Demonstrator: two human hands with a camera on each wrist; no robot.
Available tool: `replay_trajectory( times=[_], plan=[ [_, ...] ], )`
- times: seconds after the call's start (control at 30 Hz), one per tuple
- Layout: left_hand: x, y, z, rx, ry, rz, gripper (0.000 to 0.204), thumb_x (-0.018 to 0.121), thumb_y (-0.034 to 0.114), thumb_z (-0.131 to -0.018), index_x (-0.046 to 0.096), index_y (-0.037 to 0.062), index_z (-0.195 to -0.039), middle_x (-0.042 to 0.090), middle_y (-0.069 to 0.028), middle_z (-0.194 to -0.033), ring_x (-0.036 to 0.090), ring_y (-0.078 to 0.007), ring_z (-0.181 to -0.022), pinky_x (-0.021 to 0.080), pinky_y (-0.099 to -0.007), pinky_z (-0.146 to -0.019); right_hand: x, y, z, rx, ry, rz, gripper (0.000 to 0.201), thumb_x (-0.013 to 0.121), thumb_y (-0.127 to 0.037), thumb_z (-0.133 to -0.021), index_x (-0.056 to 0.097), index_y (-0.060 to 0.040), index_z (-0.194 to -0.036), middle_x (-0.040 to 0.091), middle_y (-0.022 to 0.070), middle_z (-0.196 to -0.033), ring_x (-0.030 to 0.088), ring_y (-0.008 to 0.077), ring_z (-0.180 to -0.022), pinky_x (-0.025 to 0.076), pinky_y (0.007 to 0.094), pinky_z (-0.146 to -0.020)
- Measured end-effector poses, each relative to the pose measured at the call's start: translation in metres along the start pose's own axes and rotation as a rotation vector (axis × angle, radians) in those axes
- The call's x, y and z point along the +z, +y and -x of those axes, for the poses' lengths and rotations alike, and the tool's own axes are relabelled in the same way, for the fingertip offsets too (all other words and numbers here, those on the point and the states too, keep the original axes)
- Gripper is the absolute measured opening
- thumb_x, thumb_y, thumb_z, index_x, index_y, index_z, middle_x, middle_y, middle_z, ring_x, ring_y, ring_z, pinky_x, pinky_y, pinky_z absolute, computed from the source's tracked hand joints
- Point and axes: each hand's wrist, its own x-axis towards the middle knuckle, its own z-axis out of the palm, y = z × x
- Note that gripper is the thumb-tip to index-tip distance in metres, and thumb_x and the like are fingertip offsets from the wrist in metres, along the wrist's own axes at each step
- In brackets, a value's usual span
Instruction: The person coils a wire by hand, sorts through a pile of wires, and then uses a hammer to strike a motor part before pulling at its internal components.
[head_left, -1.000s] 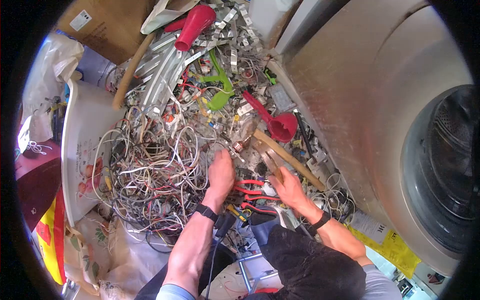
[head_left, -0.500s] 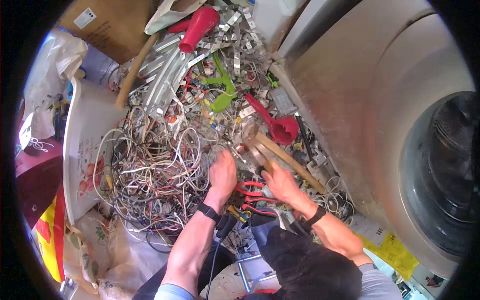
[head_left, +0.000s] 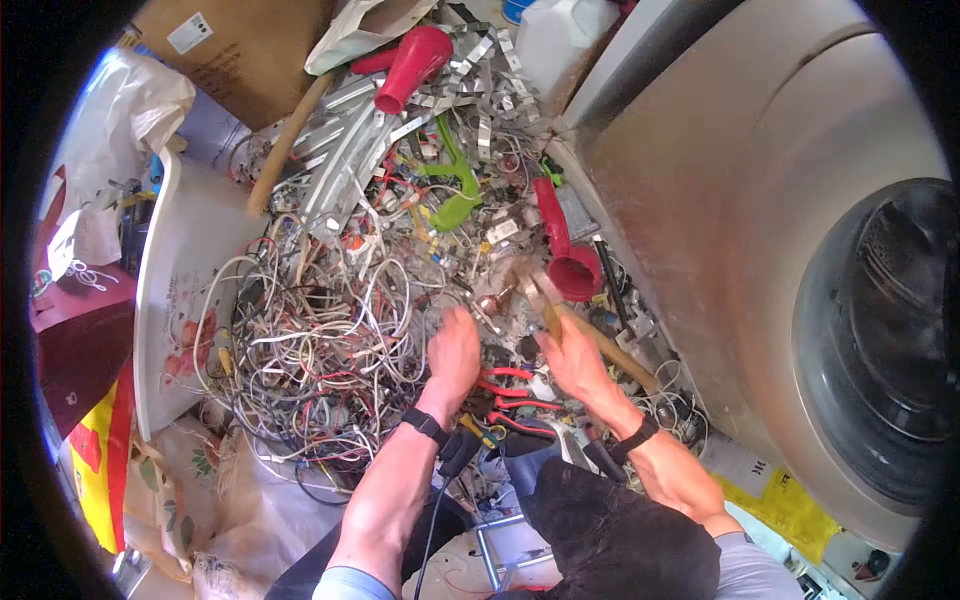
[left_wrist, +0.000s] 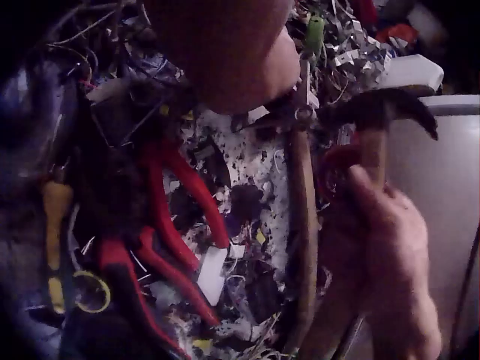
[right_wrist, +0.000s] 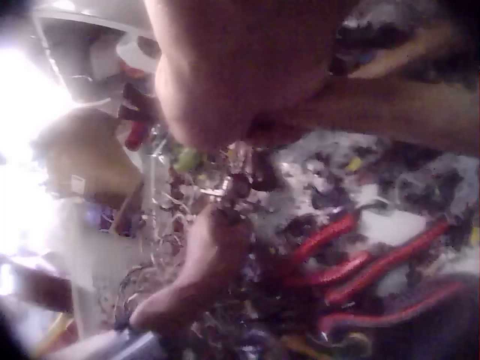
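My left hand [head_left: 455,350] is low over the pile. Its fingertips pinch a small metal piece with a copper-coloured part [head_left: 490,303], much of which the fingers hide. A claw hammer [left_wrist: 375,120] is gripped by its wooden handle in my right hand [head_left: 578,360], just right of that piece. The hammer's head is blurred in the head view; the left wrist view shows it dark and curved, lifted off the pile. Beneath the hammer lies a second wooden handle [head_left: 628,365]. Red-handled pliers [head_left: 508,375] lie between my forearms.
Tangled cables [head_left: 320,340] cover the left of the scrap pile. Beyond lie a green plastic piece [head_left: 458,205], a red funnel-shaped piece [head_left: 575,272], a red hair dryer [head_left: 415,68] and metal strips. A white bin [head_left: 185,300] stands left, a front-loading drum machine [head_left: 720,200] right.
My right hand has swung the hammer down toward the metal piece and back up. The red funnel-shaped piece has turned, its handle now more upright. My left hand keeps its hold.
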Motion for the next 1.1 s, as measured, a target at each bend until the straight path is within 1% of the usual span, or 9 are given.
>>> replay_trajectory(
  times=[0.23,0.33,0.57,0.63,0.77,0.8,0.93,1.0,1.1],
  plan=[
    [0.010,0.003,0.000,-0.013,0.000,0.025,0.016,0.055,0.000,-0.090,0.051,-0.0004,-0.105,0.061,-0.0256,-0.102,0.071,-0.0442,-0.078,0.058,-0.0525,-0.066,0.006,-0.002,0.016,-0.307,0.139,-0.274,0.028,0.065,-0.016,-0.097,0.055,-0.0010,-0.118,0.064,0.0270,-0.079,0.063,0.0537,-0.079,0.049,0.0546,-0.067],
    [0.004,-0.003,-0.003,-0.017,0.017,0.065,0.017,0.056,0.001,-0.089,0.051,-0.0010,-0.105,0.061,-0.0262,-0.103,0.070,-0.0461,-0.079,0.058,-0.0538,-0.067,0.008,0.016,0.013,0.051,-0.052,-0.080,0.030,0.064,-0.023,-0.098,0.056,-0.0013,-0.117,0.067,0.0286,-0.086,0.064,0.0537,-0.085,0.051,0.0522,-0.069],
    [-0.011,-0.001,0.007,-0.121,-0.002,0.156,0.017,0.058,0.008,-0.087,0.055,-0.0023,-0.100,0.066,-0.0313,-0.099,0.067,-0.0505,-0.086,0.053,-0.0583,-0.076,-0.036,-0.010,0.047,-0.023,0.016,-0.170,0.038,0.067,-0.019,-0.098,0.058,-0.0060,-0.132,0.068,0.0225,-0.086,0.071,0.0364,-0.076,0.053,0.0427,-0.066],
    [-0.031,-0.001,0.017,-0.205,-0.016,0.413,0.022,0.057,0.006,-0.088,0.063,0.0013,-0.108,0.070,-0.0277,-0.104,0.067,-0.0498,-0.095,0.051,-0.0585,-0.082,-0.032,0.014,0.074,-0.002,-0.006,-0.095,0.029,0.068,-0.019,-0.096,0.059,-0.0043,-0.119,0.069,0.0233,-0.087,0.069,0.0428,-0.079,0.053,0.0449,-0.066],
    [-0.061,-0.008,0.042,-0.255,-0.056,0.930,0.025,0.065,0.007,-0.088,0.067,0.0025,-0.112,0.075,-0.0162,-0.103,0.071,-0.0311,-0.095,0.052,-0.0460,-0.086,-0.016,0.068,0.122,0.042,-0.072,0.210,0.024,0.070,-0.020,-0.092,0.054,-0.0052,-0.103,0.068,0.0240,-0.086,0.066,0.0495,-0.081,0.053,0.0524,-0.066],
    [-0.068,-0.013,0.048,-0.318,-0.155,0.987,0.024,0.068,0.008,-0.089,0.068,0.0031,-0.112,0.074,-0.0065,-0.096,0.066,-0.0182,-0.085,0.052,-0.0374,-0.076,-0.015,0.077,0.130,0.026,-0.070,0.203,0.024,0.070,-0.020,-0.092,0.054,-0.0052,-0.103,0.068,0.0240,-0.086,0.066,0.0495,-0.081,0.053,0.0524,-0.066],
    [-0.148,0.012,0.083,-0.328,-0.194,1.262,0.009,0.069,0.015,-0.093,0.067,0.0075,-0.098,0.062,0.0050,-0.082,0.051,-0.0052,-0.068,0.043,-0.0256,-0.060,-0.015,0.093,0.152,0.040,-0.126,0.299,0.027,0.074,-0.016,-0.085,0.057,-0.0046,-0.104,0.068,0.0246,-0.094,0.065,0.0488,-0.089,0.050,0.0566,-0.075],
    [-0.177,0.011,0.101,-0.227,-0.197,1.280,0.008,0.069,0.015,-0.094,0.065,0.0078,-0.097,0.060,0.0054,-0.081,0.050,-0.0055,-0.067,0.042,-0.0261,-0.060,-0.021,0.084,0.155,0.037,-0.108,0.324,0.027,0.074,-0.016,-0.084,0.058,-0.0037,-0.102,0.066,0.0242,-0.094,0.065,0.0477,-0.091,0.050,0.0554,-0.077],
    [-0.246,0.034,0.136,-0.092,-0.222,1.236,0.026,0.065,0.001,-0.087,0.061,0.0080,-0.112,0.059,0.0051,-0.088,0.050,-0.0059,-0.074,0.043,-0.0268,-0.061,-0.056,0.041,0.130,-0.289,-0.020,0.372,0.023,0.073,-0.021,-0.085,0.064,-0.0015,-0.094,0.061,0.0216,-0.097,0.060,0.0398,-0.097,0.050,0.0473,-0.083]
  ],
)
